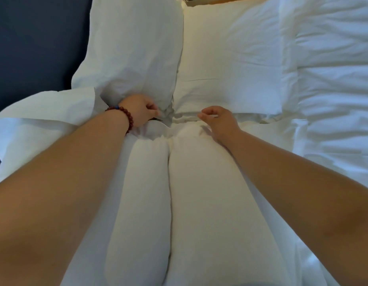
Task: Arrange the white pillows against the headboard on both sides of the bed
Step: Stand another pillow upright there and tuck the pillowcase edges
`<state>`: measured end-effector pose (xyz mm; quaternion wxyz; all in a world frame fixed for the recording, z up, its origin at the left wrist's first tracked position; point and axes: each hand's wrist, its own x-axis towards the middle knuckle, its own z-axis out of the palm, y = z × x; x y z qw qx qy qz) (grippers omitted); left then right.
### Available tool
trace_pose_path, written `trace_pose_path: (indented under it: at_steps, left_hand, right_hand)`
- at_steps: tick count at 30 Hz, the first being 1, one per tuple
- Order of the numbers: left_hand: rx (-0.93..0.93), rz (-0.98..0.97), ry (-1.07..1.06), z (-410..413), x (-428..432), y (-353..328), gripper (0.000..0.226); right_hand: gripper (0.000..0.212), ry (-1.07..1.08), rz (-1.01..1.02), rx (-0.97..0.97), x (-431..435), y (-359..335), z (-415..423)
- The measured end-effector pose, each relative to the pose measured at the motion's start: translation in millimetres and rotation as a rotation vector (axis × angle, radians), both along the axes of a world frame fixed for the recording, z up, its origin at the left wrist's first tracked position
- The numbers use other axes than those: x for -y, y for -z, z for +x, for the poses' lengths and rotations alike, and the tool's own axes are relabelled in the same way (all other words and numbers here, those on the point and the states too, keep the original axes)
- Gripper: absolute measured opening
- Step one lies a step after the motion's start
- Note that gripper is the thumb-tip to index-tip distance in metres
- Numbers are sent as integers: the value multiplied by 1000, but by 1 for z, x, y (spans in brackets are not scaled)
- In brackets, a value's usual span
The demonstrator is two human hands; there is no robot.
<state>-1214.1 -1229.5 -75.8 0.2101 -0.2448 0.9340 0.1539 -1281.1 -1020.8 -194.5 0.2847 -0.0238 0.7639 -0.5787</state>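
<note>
Nearest us, the near pillow (191, 203) bulges between both forearms, creased down its middle, one pillow or two I cannot tell. On the left the dark blue headboard (34, 38) props the upright pillow (135, 48), whose bottom corner the left hand (140, 111) pinches, while the right hand (218, 120) rests loose-fingered, gripping nothing, on the near pillow's far end beside the flat pillow (230, 58) and rumpled duvet (333, 79). Danger now: tug that corner too hard and the upright pillow may slump off the headboard.

Pillows (137, 48) crowding blue headboard (34, 38)
</note>
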Motion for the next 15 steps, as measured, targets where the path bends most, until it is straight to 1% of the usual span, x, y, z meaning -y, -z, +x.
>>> trace_pose_path:
  at_steps: [3,7,8,9,11,12,15]
  left_hand:
    - [-83,58,-27,1,-17,-13,19]
    - [-205,50,-8,18,-40,-47,22]
    - [-238,39,-3,25,-46,-58,23]
    - [-272,19,-1,34,-50,-68,24]
    - [-373,-51,12,58,-57,-89,26]
    - [-441,-98,25,73,-59,-100,26]
    - [-638,-248,25,125,-64,-129,28]
  right_hand:
    - [21,41,-45,-18,-6,-9,15]
    - [12,119,-201,96,-15,-33,43]
    - [12,105,-217,99,-17,-41,50]
    - [13,65,-190,65,-18,-48,55]
    - [18,-53,-98,-63,-17,-66,66]
    - [20,-89,-92,-89,-16,-77,71]
    - [22,-184,-160,-118,-9,-114,92]
